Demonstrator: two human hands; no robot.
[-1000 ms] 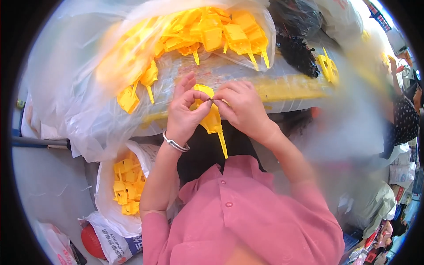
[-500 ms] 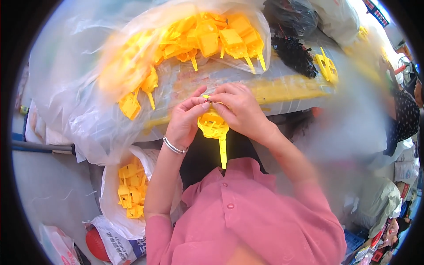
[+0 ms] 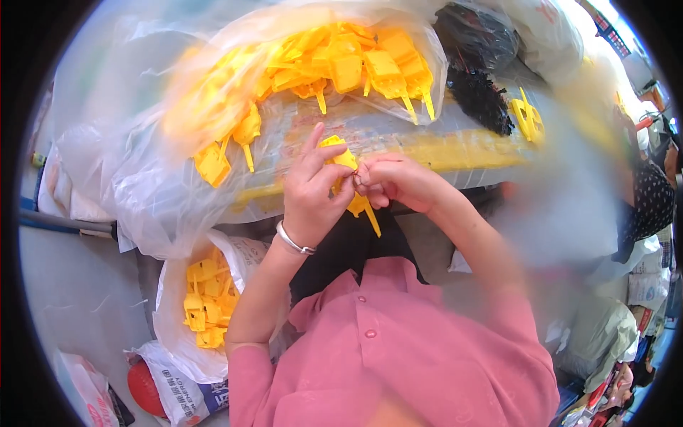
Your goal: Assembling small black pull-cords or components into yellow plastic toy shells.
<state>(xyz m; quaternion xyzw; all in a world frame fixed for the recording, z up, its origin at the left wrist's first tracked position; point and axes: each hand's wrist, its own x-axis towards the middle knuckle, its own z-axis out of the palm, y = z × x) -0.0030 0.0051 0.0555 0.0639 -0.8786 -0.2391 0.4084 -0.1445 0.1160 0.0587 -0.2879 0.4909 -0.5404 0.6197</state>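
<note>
Both hands, left [image 3: 311,191] and right [image 3: 398,181], fingers pinching yellow tag [image 3: 346,181] above worktop [image 3: 427,135]. Big bag [image 3: 235,107] behind tag full; floor bag [image 3: 203,299] partly filled.

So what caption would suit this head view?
Both hands, left hand and right hand, grip a yellow part beside a bag of more.

We see the surface [image 3: 398,135], its near edge striped yellow, just beyond each grip. On it lie a clear bag [image 3: 178,92] of yellow plastic parts [image 3: 341,64] ahead-left, black pieces [image 3: 480,96] ahead-right, and a lone yellow part [image 3: 528,117] further right.
</note>
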